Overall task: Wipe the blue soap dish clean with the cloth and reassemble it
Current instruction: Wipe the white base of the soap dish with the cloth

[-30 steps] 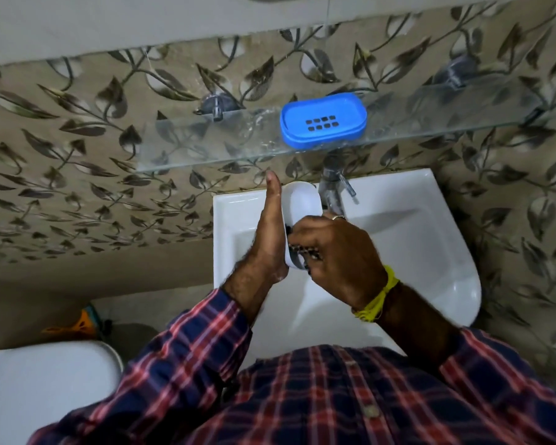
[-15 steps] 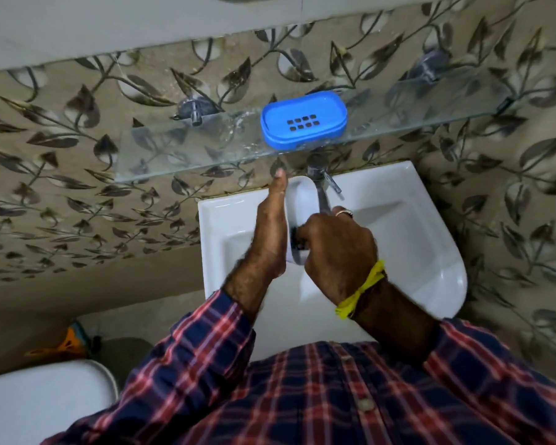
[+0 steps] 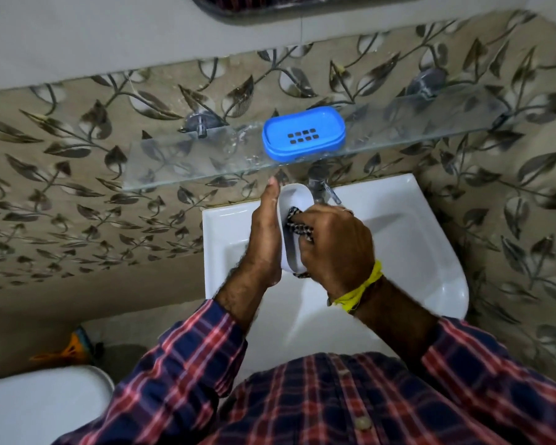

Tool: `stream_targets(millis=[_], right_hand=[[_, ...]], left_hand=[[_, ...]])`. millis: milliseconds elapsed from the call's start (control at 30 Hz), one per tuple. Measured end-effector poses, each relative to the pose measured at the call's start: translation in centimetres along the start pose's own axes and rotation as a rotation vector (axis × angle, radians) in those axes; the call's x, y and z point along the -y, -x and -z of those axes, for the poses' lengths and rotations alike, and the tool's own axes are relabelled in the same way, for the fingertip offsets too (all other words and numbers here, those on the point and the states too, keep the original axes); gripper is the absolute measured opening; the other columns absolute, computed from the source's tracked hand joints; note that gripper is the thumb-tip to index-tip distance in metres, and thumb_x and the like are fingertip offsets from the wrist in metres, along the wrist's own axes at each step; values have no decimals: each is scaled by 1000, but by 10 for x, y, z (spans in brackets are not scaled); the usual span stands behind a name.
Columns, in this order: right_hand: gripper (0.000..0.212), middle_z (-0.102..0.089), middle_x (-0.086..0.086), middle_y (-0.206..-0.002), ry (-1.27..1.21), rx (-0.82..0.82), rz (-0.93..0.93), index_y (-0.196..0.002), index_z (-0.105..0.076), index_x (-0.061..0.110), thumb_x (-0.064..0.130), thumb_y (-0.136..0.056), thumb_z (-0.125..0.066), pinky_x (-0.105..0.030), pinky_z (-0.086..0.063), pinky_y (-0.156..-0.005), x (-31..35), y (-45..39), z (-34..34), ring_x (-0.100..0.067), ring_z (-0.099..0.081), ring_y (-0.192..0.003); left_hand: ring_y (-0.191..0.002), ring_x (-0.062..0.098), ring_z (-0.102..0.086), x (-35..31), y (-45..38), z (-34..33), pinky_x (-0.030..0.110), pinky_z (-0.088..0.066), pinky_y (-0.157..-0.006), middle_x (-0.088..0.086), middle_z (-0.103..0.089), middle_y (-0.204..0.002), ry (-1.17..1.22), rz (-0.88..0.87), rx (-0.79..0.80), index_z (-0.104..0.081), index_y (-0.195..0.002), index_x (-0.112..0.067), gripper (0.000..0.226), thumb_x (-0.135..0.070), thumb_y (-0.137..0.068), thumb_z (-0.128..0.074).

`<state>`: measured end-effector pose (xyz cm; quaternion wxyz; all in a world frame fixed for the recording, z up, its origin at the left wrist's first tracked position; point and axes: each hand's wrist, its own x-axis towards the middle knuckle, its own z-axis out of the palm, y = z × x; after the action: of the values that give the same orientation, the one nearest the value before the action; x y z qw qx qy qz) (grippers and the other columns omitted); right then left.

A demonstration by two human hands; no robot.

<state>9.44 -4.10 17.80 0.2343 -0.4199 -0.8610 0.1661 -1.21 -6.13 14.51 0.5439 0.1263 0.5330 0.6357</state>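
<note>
Soap-dish white tray (image 3: 294,220) holds checked cloth (image 3: 294,220) under right hand (image 3: 334,245).

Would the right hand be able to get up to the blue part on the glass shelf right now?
Probably yes, but not yet: the right hand grips the cloth inside the white tray. The path to the blue part looks free.
</note>
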Motion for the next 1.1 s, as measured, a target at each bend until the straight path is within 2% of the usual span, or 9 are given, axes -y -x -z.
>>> stream_targets(millis=[133,233,433,533,633,833,900,967,1100], right_hand=[[12,-73,-13,-84,-66,-144,16,-80,-73,6,10,-81,-62,-38,-50,-73,8,-13,1,-34,-67,-81],[19,-73,-10,-87,-117,-23,187,-85,-75,7,12,-79,-57,-38,-51,-75,-1,-7,4,-32,-67,-83],[15,-74,-6,-88,-153,-103,37,-82,-74,11,10,-80,-59,-36,-50,-76,5,-4,6,-30,-67,-84],[23,-74,-3,-91,-256,14,236,-86,-74,11,12,-77,-53,-38,-51,-81,-1,6,11,-27,-68,-87],[30,-75,2,-99,-155,10,172,-96,-77,20,8,-76,-57,-32,-50,-83,-16,1,16,-23,-68,-93],[33,-74,6,-91,-119,274,299,-86,-76,24,20,-74,-45,-34,-50,-72,-17,9,20,-26,-64,-86],[37,-73,8,-96,-55,296,193,-93,-76,31,16,-74,-48,-35,-52,-73,-26,14,19,-26,-62,-92],[33,-73,8,-97,-47,250,137,-95,-76,31,14,-76,-54,-35,-52,-74,-28,10,19,-25,-61,-94],[40,-71,9,-96,27,390,349,-92,-72,30,5,-70,-49,-36,-51,-67,-22,8,18,-25,-56,-91]], left_hand=[[-108,27,-66,3,5,-13,35,-49,-96,19,-67,-114,31,-106,-13,-65,-116,-7,57,-54,-102,-37],[-97,24,-70,-5,8,-7,36,-53,-90,12,-73,-100,28,-84,-68,-72,-102,-12,58,-62,-97,-42],[-99,20,-71,18,12,-15,31,-53,-86,8,-76,-100,19,-160,-81,-76,-94,-16,49,-53,-98,-44],[-104,27,-68,20,15,-6,39,-50,-98,14,-72,-104,44,-98,-67,-72,-95,-13,55,-62,-89,-49],[-112,27,-65,23,16,-10,44,-44,-109,14,-72,-112,32,-57,-58,-76,-99,-14,58,-64,-89,-47],[-103,31,-71,16,17,-8,40,-56,-82,14,-74,-113,29,66,-228,-69,-121,-16,81,-79,-73,-53],[-100,30,-72,13,17,-9,41,-57,-79,11,-75,-110,3,73,-214,-69,-122,-20,81,-81,-72,-52],[-98,28,-73,10,19,-13,42,-58,-83,10,-77,-104,1,54,-221,-72,-116,-21,72,-79,-81,-48],[-108,35,-70,-2,18,-13,47,-56,-95,19,-72,-117,16,55,-239,-67,-126,-13,82,-79,-81,-48]])
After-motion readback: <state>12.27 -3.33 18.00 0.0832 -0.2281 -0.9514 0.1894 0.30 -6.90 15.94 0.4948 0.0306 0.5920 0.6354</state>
